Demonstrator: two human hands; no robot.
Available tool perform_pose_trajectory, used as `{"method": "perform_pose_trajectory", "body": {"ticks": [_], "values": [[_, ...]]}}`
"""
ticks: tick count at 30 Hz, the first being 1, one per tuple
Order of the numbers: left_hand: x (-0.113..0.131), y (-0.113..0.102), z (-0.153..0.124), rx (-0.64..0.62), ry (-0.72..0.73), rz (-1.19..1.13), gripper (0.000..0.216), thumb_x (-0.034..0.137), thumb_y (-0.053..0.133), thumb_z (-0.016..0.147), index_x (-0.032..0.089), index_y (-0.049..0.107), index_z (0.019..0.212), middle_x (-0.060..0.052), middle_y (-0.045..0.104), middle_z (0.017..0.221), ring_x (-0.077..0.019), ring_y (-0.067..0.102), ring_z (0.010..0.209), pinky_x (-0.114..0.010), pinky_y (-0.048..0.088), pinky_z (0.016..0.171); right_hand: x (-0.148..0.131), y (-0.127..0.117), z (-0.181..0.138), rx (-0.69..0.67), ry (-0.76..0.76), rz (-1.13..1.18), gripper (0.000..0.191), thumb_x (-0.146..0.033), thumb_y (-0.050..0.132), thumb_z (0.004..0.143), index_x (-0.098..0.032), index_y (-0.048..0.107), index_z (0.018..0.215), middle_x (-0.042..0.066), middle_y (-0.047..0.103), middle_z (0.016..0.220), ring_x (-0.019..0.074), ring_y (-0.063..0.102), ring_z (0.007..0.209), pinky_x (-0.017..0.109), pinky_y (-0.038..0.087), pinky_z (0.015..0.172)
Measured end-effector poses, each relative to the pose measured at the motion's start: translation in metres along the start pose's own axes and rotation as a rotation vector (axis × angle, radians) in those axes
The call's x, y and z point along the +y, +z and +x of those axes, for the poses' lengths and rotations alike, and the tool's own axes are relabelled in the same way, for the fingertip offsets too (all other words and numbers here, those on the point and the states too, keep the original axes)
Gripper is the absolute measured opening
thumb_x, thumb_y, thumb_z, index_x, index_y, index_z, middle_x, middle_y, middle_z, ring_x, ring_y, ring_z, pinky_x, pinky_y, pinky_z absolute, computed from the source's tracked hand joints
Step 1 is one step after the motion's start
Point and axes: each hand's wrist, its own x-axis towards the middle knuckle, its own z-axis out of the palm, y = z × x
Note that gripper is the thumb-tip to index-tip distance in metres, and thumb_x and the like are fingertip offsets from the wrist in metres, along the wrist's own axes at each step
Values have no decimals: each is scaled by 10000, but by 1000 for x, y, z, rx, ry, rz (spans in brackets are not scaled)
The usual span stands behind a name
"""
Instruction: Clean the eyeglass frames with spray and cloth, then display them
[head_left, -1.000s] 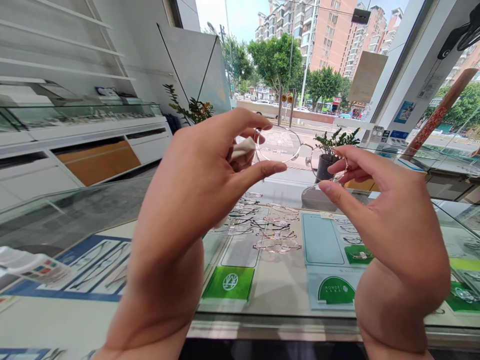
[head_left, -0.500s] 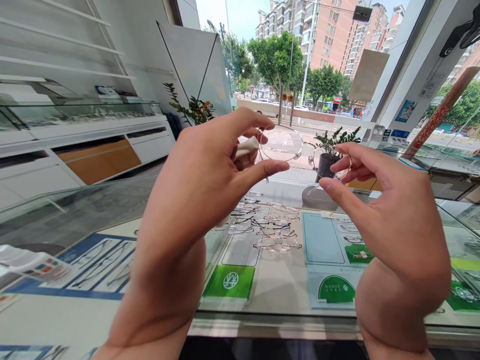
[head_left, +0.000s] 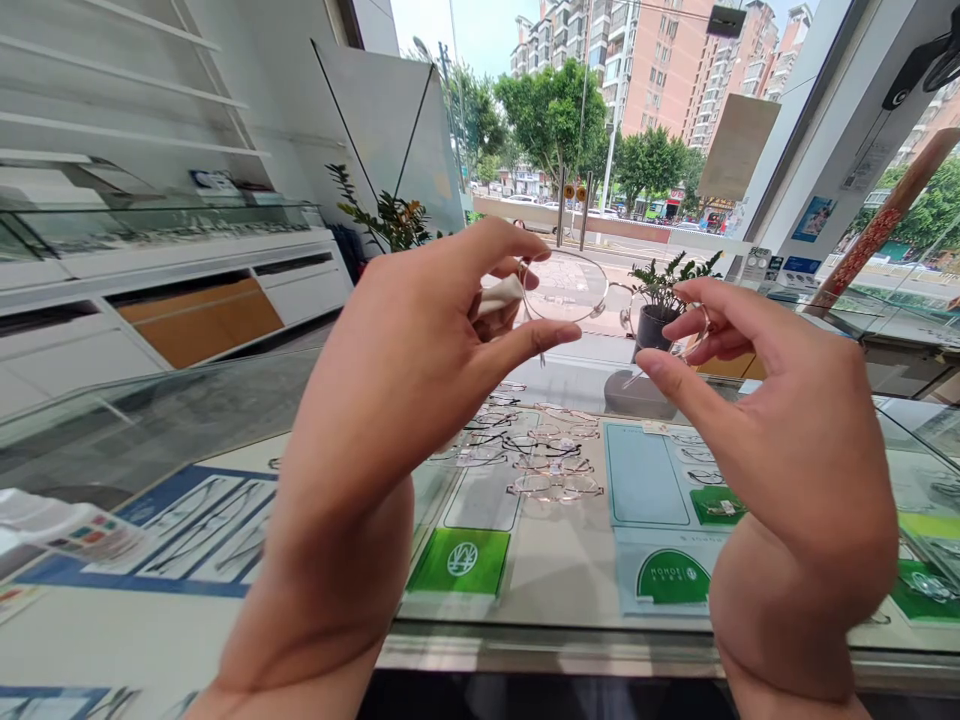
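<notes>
Holds a pair of thin-rimmed eyeglasses aloft, just above the centre of the frame — well apart from the glass-topped bench below. With the left hand, at centre left, grasps one rim between thumb and fingers; also has a pale cloth tucked in the same hand. With the right hand, grasps the other rim, fingers curled about its outer side. Faces several spectacle frames just below centre, with a green card at lower centre and a pale blue card right of centre. Looks out past a potted plant to trees at upper centre.
</notes>
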Motion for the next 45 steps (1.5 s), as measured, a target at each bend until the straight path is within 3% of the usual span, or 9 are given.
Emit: {"method": "perform_pose_trajectory", "body": {"ticks": [8, 13, 17, 22, 28, 32, 39, 45], "values": [[3, 3, 2, -14, -20, 42, 400, 537, 694, 877, 337, 704, 1224, 10, 789, 930, -269, 728, 794, -391, 560, 704, -3, 2, 0, 16, 10, -30, 362, -385, 719, 910, -311, 689, 1263, 68, 763, 1044, 282, 709, 881, 477, 576, 830], [4, 3, 3, -29, -10, 25, 424, 531, 677, 875, 350, 695, 1258, -4, 800, 976, -332, 742, 971, -450, 578, 788, -5, 1, 2, 25, 15, -26, 353, -383, 746, 890, -299, 696, 1230, 54, 763, 1006, 272, 712, 859, 472, 572, 818], [4, 3, 3, -31, 1, 26, 415, 525, 676, 873, 383, 677, 1262, 13, 795, 970, -328, 736, 1051, -434, 583, 814, -4, 1, 2, 41, 10, -25, 358, -386, 768, 870, -316, 707, 1216, 41, 770, 1008, 264, 710, 832, 470, 578, 816], [4, 4, 2, -6, 15, 60, 391, 553, 688, 882, 372, 691, 1228, 24, 791, 926, -288, 744, 945, -394, 568, 778, -4, 1, 2, 38, 20, -31, 372, -382, 764, 872, -310, 704, 1232, 43, 770, 1011, 264, 714, 850, 461, 577, 825], [2, 7, 1, 46, 34, 94, 478, 491, 821, 829, 220, 715, 1208, -28, 792, 943, -210, 727, 825, -300, 482, 700, -5, 1, 2, 48, 12, -21, 373, -390, 760, 870, -279, 709, 1223, 57, 770, 1002, 256, 709, 824, 468, 576, 813], [1, 8, 1, 56, 63, 76, 500, 465, 852, 813, 200, 711, 1212, -21, 779, 872, -186, 716, 791, -272, 454, 689, -5, 1, 2, 53, 19, -22, 388, -386, 762, 868, -268, 708, 1233, 65, 764, 1002, 261, 710, 810, 473, 568, 796], [3, 8, 2, 65, 61, 76, 493, 440, 867, 799, 197, 715, 1200, -42, 802, 990, -194, 733, 835, -267, 455, 680, -4, 2, 1, 78, -13, -48, 394, -405, 766, 867, -262, 712, 1230, 49, 776, 995, 234, 698, 776, 420, 557, 737], [4, 8, 1, 55, 52, 67, 478, 451, 850, 812, 195, 719, 1194, -36, 801, 981, -170, 707, 744, -276, 444, 659, -4, 2, 2, 83, -10, -66, 391, -377, 766, 872, -247, 694, 1234, 46, 774, 997, 213, 692, 759, 407, 556, 740]]}}
